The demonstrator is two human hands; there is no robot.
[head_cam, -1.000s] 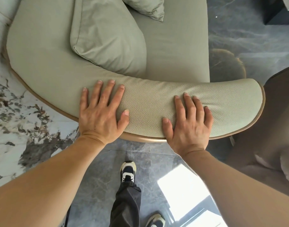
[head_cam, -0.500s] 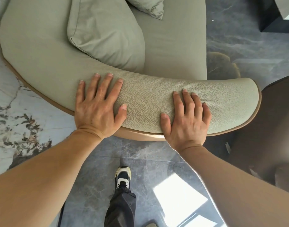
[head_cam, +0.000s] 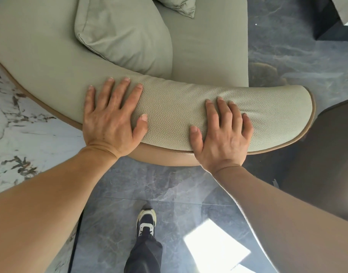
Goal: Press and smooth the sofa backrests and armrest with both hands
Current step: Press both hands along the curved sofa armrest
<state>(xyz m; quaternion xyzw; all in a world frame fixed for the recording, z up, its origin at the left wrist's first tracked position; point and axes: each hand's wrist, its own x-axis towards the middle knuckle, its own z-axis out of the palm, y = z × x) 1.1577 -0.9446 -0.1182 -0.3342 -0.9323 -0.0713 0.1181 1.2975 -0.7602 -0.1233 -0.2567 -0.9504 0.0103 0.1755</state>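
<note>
A pale green sofa with a curved, pebbled-leather armrest (head_cam: pixel 173 107) and a tan trim band along its outer edge fills the upper half of the view. My left hand (head_cam: pixel 112 119) lies flat on the armrest's left part, fingers spread, palm over the outer edge. My right hand (head_cam: pixel 222 131) presses flat on the armrest to the right, fingers spread, heel of the palm over the tan trim. Neither hand holds anything. A loose green back cushion (head_cam: pixel 123 34) leans against the backrest (head_cam: pixel 31 52) behind my left hand.
A second small cushion (head_cam: pixel 177 4) lies at the top. A dark brown chair (head_cam: pixel 330 154) stands close on the right. White marble wall or slab (head_cam: pixel 21 134) is on the left. Grey tiled floor, my shoe (head_cam: pixel 146 221) and a sunlit patch lie below.
Both hands have stayed flat on the armrest at nearly the same spots; the view has shifted slightly, and my foot sits a little lower in frame.
</note>
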